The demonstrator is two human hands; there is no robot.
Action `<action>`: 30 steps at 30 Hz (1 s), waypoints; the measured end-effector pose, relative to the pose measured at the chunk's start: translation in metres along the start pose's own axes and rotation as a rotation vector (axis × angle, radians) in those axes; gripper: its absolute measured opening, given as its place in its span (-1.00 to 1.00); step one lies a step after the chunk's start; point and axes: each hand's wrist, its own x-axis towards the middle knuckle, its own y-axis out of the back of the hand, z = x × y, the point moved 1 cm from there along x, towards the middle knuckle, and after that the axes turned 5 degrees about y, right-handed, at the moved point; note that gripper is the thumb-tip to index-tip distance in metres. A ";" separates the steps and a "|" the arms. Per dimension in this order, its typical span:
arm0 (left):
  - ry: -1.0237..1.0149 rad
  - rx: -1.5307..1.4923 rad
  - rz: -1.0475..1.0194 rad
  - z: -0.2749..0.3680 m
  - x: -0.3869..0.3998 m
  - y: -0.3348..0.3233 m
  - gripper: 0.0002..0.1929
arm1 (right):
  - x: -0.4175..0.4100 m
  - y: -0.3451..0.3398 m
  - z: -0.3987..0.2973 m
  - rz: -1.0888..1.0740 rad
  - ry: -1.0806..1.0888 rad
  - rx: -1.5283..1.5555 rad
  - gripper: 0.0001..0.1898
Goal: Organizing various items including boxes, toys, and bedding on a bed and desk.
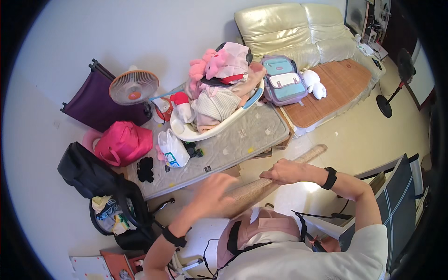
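Observation:
A rolled-up woven mat point(250, 196), light brown, slants across in front of my body, its thinner far end pointing up and right. My right hand point(288, 172) is closed around the roll's upper part. Blurred by motion, my left hand point(214, 194) is over the roll's lower left end with fingers and thumb apart. Whether it touches the mat I cannot tell, and it hides part of that end. Both wrists wear black bands.
A bare mattress point(241, 140) carries a baby bathtub point(213, 132) heaped with clothes and plush toys. Behind is a sofa point(276, 28) with a backpack point(285, 80). A stroller point(129, 206) and an orange-rimmed fan point(133, 87) stand left, a dark panel point(399, 206) right.

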 end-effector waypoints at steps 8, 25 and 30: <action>0.139 0.330 0.163 0.001 0.012 -0.049 -0.70 | 0.009 0.011 -0.023 -0.287 -0.034 0.373 -0.55; 0.250 -0.206 -0.110 -0.069 -0.004 -0.086 -0.53 | 0.025 -0.053 -0.033 -0.255 -0.061 0.101 -0.65; 0.059 0.241 0.085 -0.041 -0.020 -0.094 -0.39 | 0.035 -0.069 0.002 -0.368 -0.152 0.218 -0.48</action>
